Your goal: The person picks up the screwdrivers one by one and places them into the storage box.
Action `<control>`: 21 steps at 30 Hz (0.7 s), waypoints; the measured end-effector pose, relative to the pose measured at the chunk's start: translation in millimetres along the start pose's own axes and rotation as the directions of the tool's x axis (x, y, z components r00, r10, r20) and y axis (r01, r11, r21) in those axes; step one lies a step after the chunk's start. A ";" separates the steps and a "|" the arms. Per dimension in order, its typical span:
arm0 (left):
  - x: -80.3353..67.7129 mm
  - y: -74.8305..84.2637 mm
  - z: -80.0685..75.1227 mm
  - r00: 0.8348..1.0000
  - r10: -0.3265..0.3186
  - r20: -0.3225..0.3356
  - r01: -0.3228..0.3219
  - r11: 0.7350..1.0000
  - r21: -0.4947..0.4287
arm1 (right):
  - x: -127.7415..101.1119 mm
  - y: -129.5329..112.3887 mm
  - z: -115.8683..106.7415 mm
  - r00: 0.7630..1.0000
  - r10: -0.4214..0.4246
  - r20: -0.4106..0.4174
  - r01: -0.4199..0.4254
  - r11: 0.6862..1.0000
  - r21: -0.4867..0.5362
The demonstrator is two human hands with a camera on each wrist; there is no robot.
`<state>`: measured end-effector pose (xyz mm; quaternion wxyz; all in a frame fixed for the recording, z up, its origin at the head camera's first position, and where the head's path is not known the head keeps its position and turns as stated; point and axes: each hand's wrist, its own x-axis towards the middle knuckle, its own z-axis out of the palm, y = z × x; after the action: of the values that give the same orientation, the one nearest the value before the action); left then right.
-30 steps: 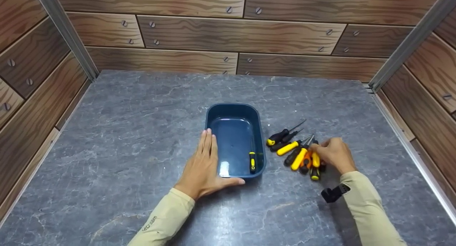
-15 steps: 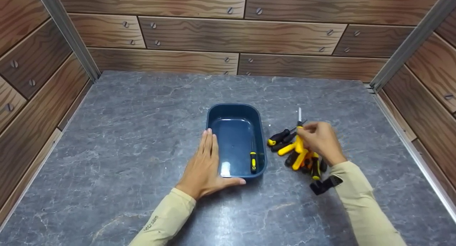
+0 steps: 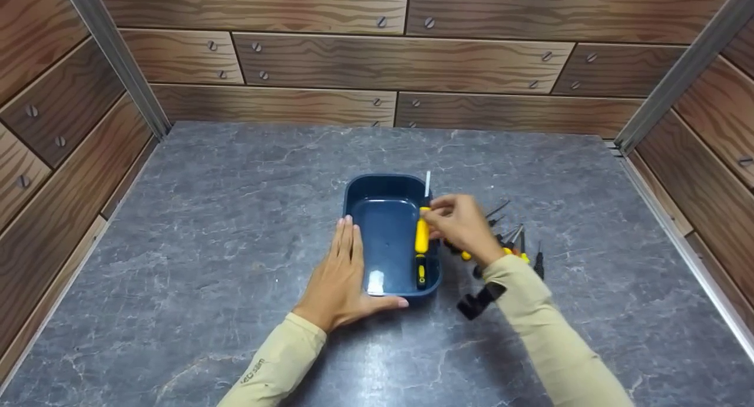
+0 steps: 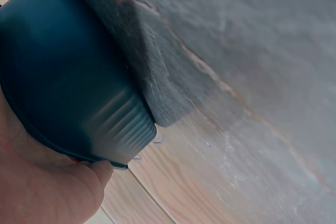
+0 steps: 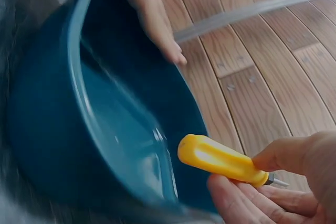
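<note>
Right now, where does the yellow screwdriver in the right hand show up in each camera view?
Head: the yellow screwdriver is at centre, held by the right hand over the right rim of the blue tub.
Left wrist: not in it; only the tub's outer wall and the left hand show.
Right wrist: lower right, handle beside the tub.
Shared landmark: the blue tub.

Right hand [image 3: 462, 225] holds yellow screwdriver [image 3: 422, 235] over tray [image 3: 359, 189].
</note>
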<state>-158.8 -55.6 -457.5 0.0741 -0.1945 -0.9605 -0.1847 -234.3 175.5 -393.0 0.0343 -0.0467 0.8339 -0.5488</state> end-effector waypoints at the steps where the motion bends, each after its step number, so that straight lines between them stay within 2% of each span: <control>1: 0.2 0.2 0.0 1.000 0.001 0.001 -0.001 1.000 0.000 | 0.5 -0.7 5.1 1.000 -0.001 0.010 0.001 1.000 0.012; 9: 0.4 2.8 -1.7 1.000 0.008 0.001 -0.008 1.000 -0.001 | 4.0 -3.1 39.6 0.996 0.041 0.083 -0.043 0.999 0.023; 21: 2.8 5.4 0.6 1.000 0.010 0.018 -0.010 1.000 0.002 | 6.0 -1.7 73.0 0.979 0.123 0.160 -0.116 0.992 -0.054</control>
<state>-159.2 -49.8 -455.7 0.0664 -0.2010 -0.9603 -0.1817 -232.3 107.5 -420.4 0.1343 -0.0420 0.8416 -0.5215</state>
